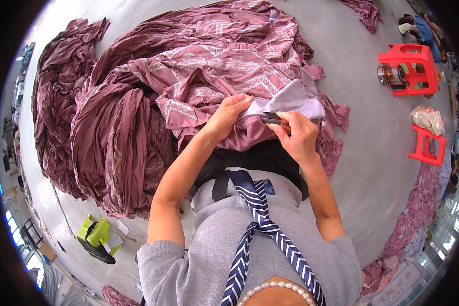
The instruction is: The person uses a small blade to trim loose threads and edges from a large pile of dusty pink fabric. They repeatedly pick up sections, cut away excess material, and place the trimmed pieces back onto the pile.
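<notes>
Across my lap lies a mauve patterned fabric [199, 99], its pale lavender underside [293, 99] turned up near my hands. My left hand [233, 109] pinches an edge of this cloth between thumb and fingers. In my right hand [298, 133] are small thread snips [273, 118], dark-bladed with an orange-brown part at the grip. The blades point left, at the cloth's edge, and look slightly apart. Whether they touch the cloth I cannot tell.
Large mauve heaps [120, 137] cover the floor to the left and ahead. On the right, a red stool [418, 92] holds a glass jar [391, 75]; a smaller red stool [427, 152] bears a plastic bag [427, 120]. A green stool [98, 230] stands at lower left. Someone sits far right.
</notes>
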